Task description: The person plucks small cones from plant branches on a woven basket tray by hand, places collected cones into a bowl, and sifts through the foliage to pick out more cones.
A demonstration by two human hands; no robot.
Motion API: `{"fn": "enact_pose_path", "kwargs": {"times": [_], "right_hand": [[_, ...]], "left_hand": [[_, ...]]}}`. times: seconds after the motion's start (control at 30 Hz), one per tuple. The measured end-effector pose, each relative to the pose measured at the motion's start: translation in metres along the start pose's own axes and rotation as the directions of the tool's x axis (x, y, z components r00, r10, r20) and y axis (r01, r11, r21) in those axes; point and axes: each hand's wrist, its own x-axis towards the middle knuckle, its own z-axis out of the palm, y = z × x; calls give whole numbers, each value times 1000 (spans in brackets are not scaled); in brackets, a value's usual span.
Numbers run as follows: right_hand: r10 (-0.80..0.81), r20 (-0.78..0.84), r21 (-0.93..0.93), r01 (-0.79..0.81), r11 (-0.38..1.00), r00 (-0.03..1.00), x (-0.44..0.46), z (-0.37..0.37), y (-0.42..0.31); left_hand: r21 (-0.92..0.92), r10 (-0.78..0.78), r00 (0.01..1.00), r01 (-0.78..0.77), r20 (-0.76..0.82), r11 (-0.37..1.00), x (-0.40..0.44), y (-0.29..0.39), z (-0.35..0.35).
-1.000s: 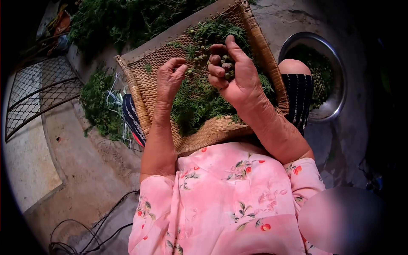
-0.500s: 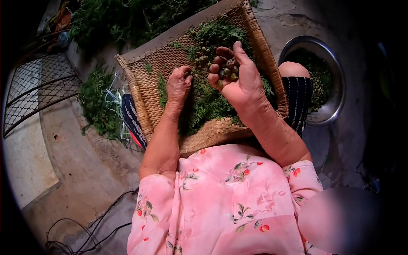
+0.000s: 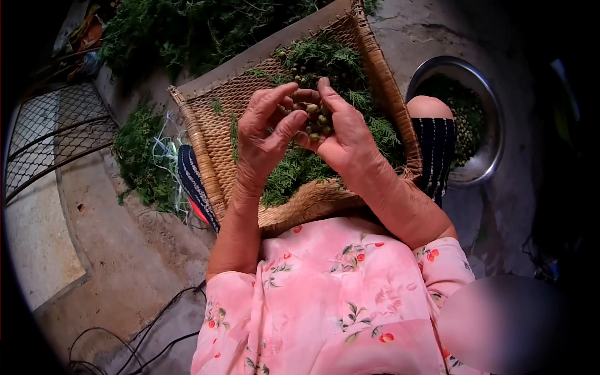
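My right hand [image 3: 344,128] is cupped around several small, round green cones [image 3: 319,119], which lie against its curled fingers and palm. Beside it, my left hand [image 3: 265,122] reaches in, thumb and fingers bent and apart, its thumb tip close to the cones; nothing shows in its grasp. Both hands are over a woven wicker basket tray [image 3: 206,125] resting on my lap. Feathery green conifer sprigs [image 3: 294,178] lie in it under the hands, and more sprigs with loose cones [image 3: 325,56] lie toward its far right corner.
At right, a metal basin [image 3: 497,134] contains green sprigs and many small cones. A big heap of conifer branches [image 3: 181,31] lies beyond the tray. To the left are a smaller pile of sprigs [image 3: 140,147] and a wire-mesh frame [image 3: 59,125]. Black cables [image 3: 147,325] cross the floor.
My left hand has moved up and right from the tray's middle to meet the right hand, its fingers spreading. My right hand has shifted slightly left and down, still holding the cones.
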Motion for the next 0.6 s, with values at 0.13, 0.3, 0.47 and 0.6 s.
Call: {"fn": "enact_pose_path", "kwargs": {"times": [0.13, 0.3, 0.47, 0.6], "right_hand": [[-90, 44, 13, 90, 996, 995, 0, -4, -12], [-210, 4, 56, 209, 976, 978, 1, -6, -24], [-193, -39, 80, 195, 977, 980, -2, -3, -26], [-192, -53, 56, 195, 979, 980, -3, -1, -24]], "left_hand": [[-152, -475, 869, 455, -140, 877, 14, -21, -13], [121, -533, 846, 529, -3, 840, 16, -93, -10], [469, -288, 957, 245, 21, 848, 0, -130, 19], [591, -340, 940, 297, -42, 750, 0, -121, 29]]}}
